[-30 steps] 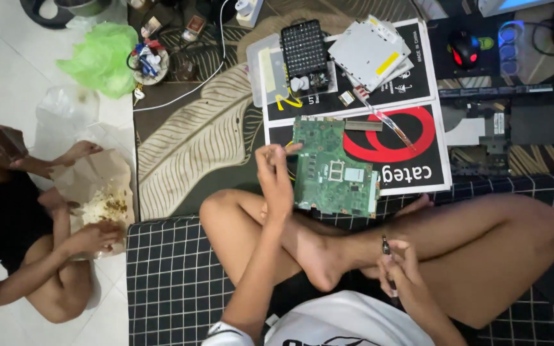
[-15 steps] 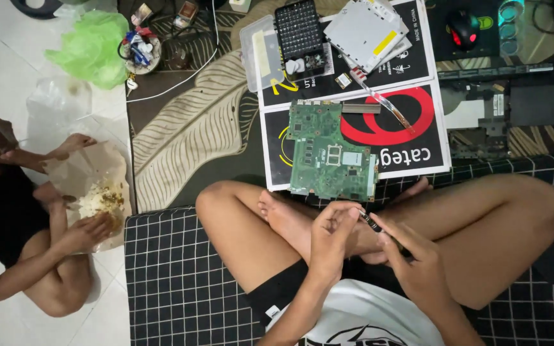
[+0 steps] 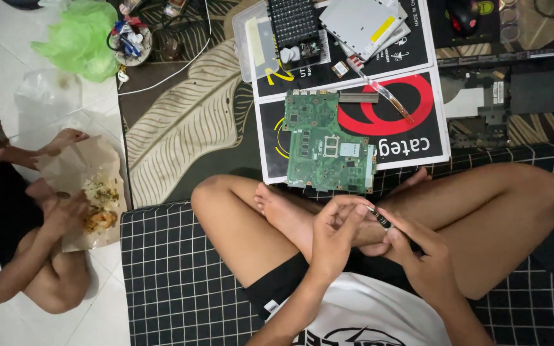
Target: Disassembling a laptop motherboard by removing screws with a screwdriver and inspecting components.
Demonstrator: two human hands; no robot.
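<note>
From the head camera, you sit cross-legged on a black checked mat, and your own arms run out of the bottom edge. Your right hand pinches a thin dark screwdriver by its shaft; most of the tool is hidden in your grip, so only a short stretch shows. Your left hand curls in, its fingertips pressed to the tool's tip. Whether a bit or a screw sits there is too small to tell.

One green circuit board lies just beyond your feet, flat on a black, white and red printed sheet. Beside it on that sheet lies one thin ribbon cable. Further up you have one black keyboard piece, cut off at the top edge, and one flat grey drive, also partly cut off. One opened laptop base lies at the right in shadow, hard to read.

At the left, another person sits half out of view, two hands over one brown paper with food. One green plastic bag lies above them, beside a small dish of mixed bits.
</note>
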